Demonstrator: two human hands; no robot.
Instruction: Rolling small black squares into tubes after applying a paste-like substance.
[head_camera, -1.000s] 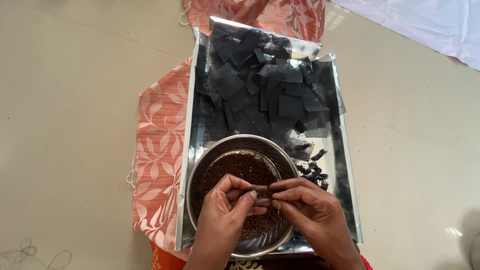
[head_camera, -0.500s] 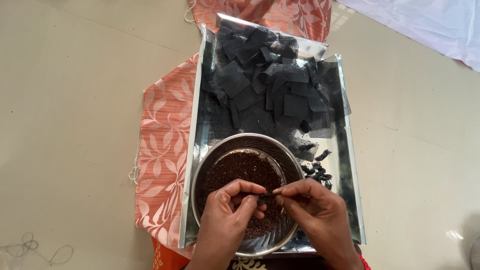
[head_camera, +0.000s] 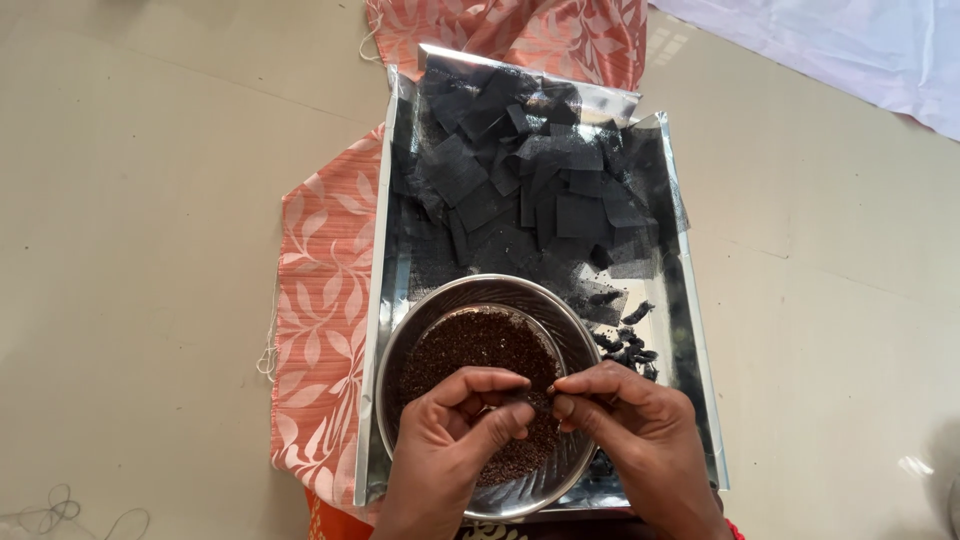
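left hand (head_camera: 455, 425) and right hand (head_camera: 630, 425): fingertips pinching one small dark piece over the bowl (head_camera: 400, 345) | bowl at tray (head_camera: 375, 300) near edge (rim-tight) | black cloth squares (head_camera: 530, 180) crowd far end

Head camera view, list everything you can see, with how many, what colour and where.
tray: one, shiny metal, centre, on the cloth
black mesh squares: many, heaped in the tray's far half
small dark bundles: several, black, tray's right side beside the bowl
bowl: one, steel, tray's near end
dark brown granules: filling the bowl
cloth: one, orange with pale leaves, under the tray
white sheet: one, top right
thread: loose, bottom left floor
left hand: fingers pinching a small dark piece over the bowl
right hand: fingers meeting the left's
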